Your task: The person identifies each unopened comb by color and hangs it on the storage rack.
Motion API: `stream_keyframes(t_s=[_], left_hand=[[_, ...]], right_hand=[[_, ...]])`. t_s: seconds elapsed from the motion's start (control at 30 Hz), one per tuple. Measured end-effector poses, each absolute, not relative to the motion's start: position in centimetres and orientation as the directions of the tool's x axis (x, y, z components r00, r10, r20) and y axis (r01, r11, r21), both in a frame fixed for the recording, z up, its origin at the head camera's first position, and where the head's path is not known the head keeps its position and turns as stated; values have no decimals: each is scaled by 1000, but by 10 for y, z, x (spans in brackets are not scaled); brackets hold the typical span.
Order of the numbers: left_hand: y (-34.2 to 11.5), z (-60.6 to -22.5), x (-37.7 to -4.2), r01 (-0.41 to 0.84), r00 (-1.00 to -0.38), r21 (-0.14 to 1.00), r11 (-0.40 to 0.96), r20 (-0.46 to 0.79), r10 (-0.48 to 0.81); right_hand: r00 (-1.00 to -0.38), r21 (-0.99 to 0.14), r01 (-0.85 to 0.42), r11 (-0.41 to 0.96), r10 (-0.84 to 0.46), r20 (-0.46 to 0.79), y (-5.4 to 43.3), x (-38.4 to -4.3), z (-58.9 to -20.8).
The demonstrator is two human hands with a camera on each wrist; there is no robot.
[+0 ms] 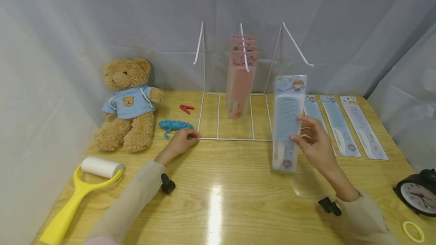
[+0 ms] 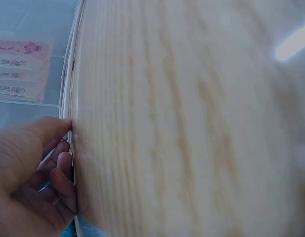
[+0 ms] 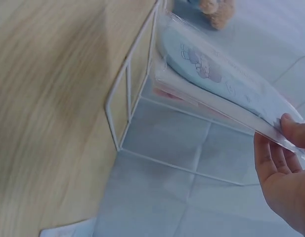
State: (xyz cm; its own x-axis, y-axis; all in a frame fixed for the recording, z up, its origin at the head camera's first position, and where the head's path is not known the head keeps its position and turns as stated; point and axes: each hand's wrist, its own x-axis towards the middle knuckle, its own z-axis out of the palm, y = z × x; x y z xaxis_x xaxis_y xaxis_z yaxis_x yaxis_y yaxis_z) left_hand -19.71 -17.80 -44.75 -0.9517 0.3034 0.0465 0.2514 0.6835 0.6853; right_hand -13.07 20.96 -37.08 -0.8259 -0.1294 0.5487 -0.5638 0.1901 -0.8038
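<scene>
My right hand point(image 1: 317, 144) pinches a blue comb in a clear package point(image 1: 287, 118) between thumb and fingers, by its right edge. The package stands nearly upright in front of the right side of a white wire display rack point(image 1: 235, 139). At the rack's front left corner, my left hand point(image 1: 179, 143) pinches the base wire; the left wrist view shows the thumb point(image 2: 56, 129) on that wire. Several packaged pink combs point(image 1: 241, 90) hang in a row from the middle hook. The left hook point(image 1: 198, 46) and right hook point(image 1: 298, 45) carry nothing.
More packaged combs point(image 1: 363, 127) lie side by side on the right. A teddy bear point(image 1: 127, 103), red clip point(image 1: 186, 108), blue toy lizard point(image 1: 174, 124) and yellow-handled roller point(image 1: 102, 166) are on the left. A black alarm clock point(image 1: 419, 194) and yellow ring point(image 1: 413, 231) sit front right.
</scene>
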Motion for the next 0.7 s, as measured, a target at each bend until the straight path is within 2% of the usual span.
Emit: stream_keyframes(t_s=[0.3, 0.6, 0.7], left_hand=[[-178, -448, -198, 261, -951, 682, 683, 60, 303], [-179, -449, -199, 257, -951, 685, 682, 53, 305], [-179, -449, -199, 252, -951, 687, 682, 46, 306]], right_hand=[[-770, -753, -636, 167, -72, 634, 217, -134, -358], [-780, -780, -625, 23, -50, 624, 220, -141, -354], [-781, -780, -625, 28, -41, 624, 219, -142, -355]])
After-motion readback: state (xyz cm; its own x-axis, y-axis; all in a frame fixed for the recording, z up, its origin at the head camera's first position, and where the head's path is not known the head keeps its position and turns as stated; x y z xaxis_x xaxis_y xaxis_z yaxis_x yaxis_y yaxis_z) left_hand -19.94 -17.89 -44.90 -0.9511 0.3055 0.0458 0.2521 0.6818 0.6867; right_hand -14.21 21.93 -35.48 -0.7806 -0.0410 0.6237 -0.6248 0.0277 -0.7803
